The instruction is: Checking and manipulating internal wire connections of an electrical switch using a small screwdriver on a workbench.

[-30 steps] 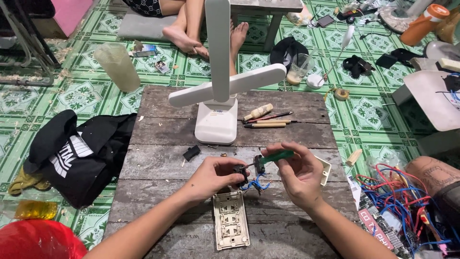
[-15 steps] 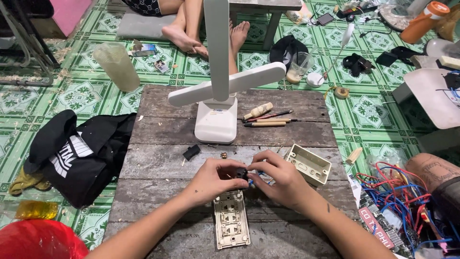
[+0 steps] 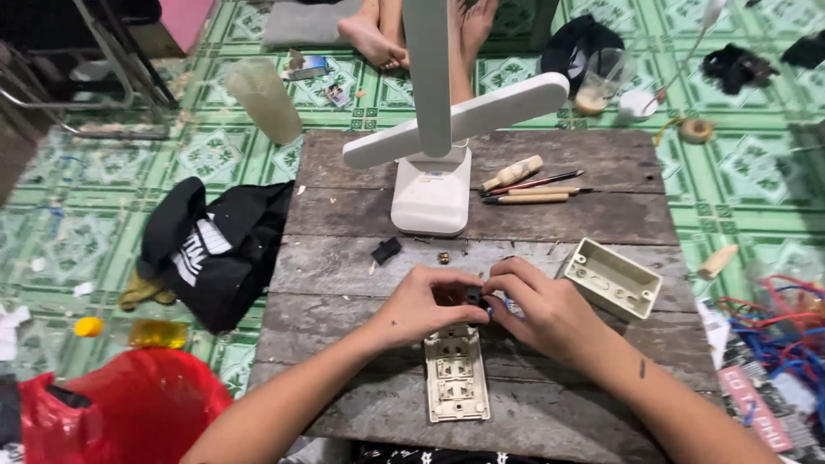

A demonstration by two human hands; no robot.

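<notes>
Weathered wooden bench (image 3: 344,258) carries white desk lamp (image 3: 432,193), beige socket plate (image 3: 456,375), beige box (image 3: 615,277), hand tools (image 3: 526,186), small black part (image 3: 386,250).

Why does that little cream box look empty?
Empty and open: the cream box lies on the wooden table with its hollow inside facing up, beside the right hand.

Green patterned floor tiles (image 3: 86,241), weathered plank table (image 3: 601,206)

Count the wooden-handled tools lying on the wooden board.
3, clustered right of the white lamp base: a short stubby-handled one at the top, a thin dark-shafted one below it, a pale-handled one lowest. The hands may hide small parts.
</notes>
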